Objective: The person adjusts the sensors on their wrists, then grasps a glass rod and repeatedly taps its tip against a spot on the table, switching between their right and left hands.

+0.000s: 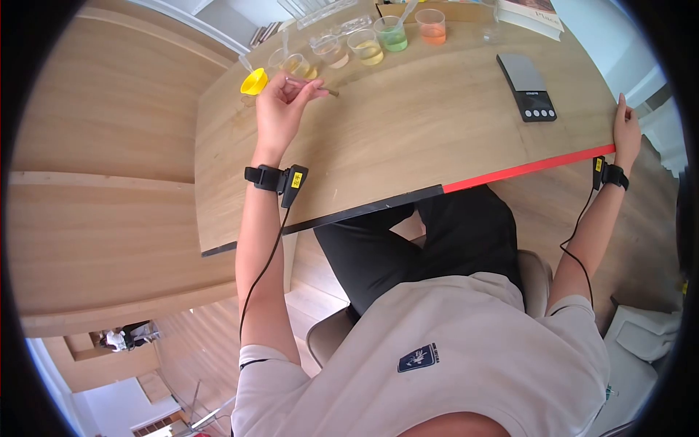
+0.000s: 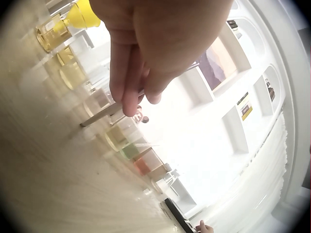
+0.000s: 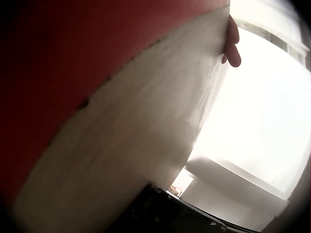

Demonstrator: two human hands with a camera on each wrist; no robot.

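Observation:
My left hand (image 1: 280,109) is raised over the left part of the table and pinches a thin rod (image 2: 99,117) between thumb and fingers. The rod's free tip slants down toward the tabletop. Beside that hand is a yellow funnel (image 1: 254,82), its wide mouth facing up. Just beyond the fingers are clear plastic cups, one with yellow liquid (image 1: 300,67). My right hand (image 1: 627,131) rests at the table's right edge near the corner; only its fingertips (image 3: 233,53) show past the board in the right wrist view.
Along the table's (image 1: 408,124) far side stand more cups: pale pink (image 1: 332,54), pale yellow (image 1: 366,52), green (image 1: 394,38) and orange-red (image 1: 432,30). A digital scale (image 1: 528,87) lies at the right. Behind it are a clear container (image 1: 491,28) and a book (image 1: 535,16).

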